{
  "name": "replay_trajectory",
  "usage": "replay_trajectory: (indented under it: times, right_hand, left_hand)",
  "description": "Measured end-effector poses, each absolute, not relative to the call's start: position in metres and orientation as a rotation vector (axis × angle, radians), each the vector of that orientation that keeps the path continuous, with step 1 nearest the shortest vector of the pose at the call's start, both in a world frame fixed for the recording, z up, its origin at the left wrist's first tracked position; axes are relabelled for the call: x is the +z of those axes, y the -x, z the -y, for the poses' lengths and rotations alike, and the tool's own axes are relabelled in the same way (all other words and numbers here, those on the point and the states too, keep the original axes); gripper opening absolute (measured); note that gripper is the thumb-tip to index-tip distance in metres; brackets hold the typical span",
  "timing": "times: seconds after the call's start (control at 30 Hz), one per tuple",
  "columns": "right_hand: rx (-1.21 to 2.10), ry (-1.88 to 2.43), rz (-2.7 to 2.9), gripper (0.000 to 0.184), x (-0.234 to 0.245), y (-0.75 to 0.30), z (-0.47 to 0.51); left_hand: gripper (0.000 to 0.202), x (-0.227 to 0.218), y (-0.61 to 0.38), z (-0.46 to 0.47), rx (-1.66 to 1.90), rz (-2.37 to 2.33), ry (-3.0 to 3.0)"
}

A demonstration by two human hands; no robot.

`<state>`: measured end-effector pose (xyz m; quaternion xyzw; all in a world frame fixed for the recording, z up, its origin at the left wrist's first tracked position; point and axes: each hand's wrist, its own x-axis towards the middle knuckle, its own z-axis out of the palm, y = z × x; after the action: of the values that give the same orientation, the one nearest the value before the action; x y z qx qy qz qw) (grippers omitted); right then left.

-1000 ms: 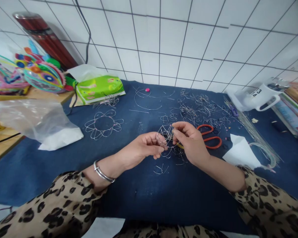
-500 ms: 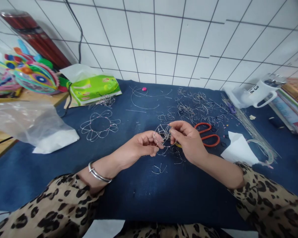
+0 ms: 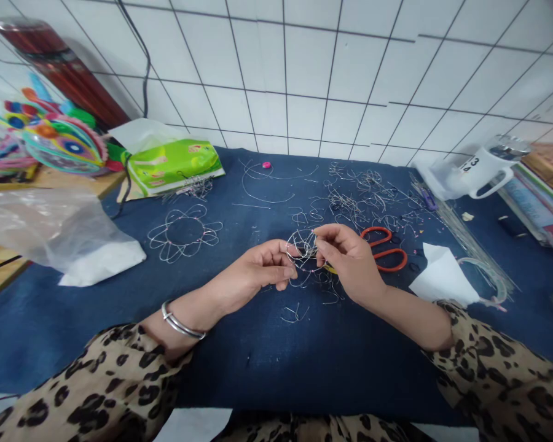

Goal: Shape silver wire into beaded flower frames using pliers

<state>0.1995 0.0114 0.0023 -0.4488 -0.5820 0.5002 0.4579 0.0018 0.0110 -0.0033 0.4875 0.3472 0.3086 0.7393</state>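
Note:
Between my two hands is a small wire frame [image 3: 303, 243] of thin silvery loops with tiny pink bits on it. My left hand [image 3: 270, 265] has its fingers closed on the left side of this frame. At its upper right edge, the thumb and forefinger of my right hand [image 3: 343, 255] pinch the wire. Orange-handled scissors [image 3: 391, 261] lie just right of my right hand, their blades partly hidden behind it. A flower-shaped wire ring [image 3: 185, 233] rests flat to the left. Bent wire scraps [image 3: 295, 314] lie below the hands.
A tangle of wire pieces [image 3: 359, 193] spreads behind the scissors. Long straight wires [image 3: 470, 239] and white paper [image 3: 440, 276] lie right, near a white mug [image 3: 482, 172]. On the left are a green tissue pack [image 3: 172, 164] and a plastic bag [image 3: 69, 233]. A tiled wall [image 3: 304, 73] stands behind.
My left hand's fingers have shifted slightly along the wire frame and drawn closer together. My right hand keeps its pinch in nearly the same place.

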Motion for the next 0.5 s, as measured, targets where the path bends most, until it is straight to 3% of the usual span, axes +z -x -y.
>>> replay_trajectory:
  times: [0.3, 0.5]
  right_hand:
    - [1.01, 1.05, 1.663, 0.015, 0.0066, -0.1989, -0.0031]
    - [1.167, 1.058, 1.557, 0.017, 0.004, -0.1974, -0.004]
  left_hand:
    - [0.019, -0.0026, -0.0009, -0.0114, 0.714, -0.8, -1.001]
    - [0.015, -0.0032, -0.0033, -0.0086, 0.698, -0.875, -1.129]
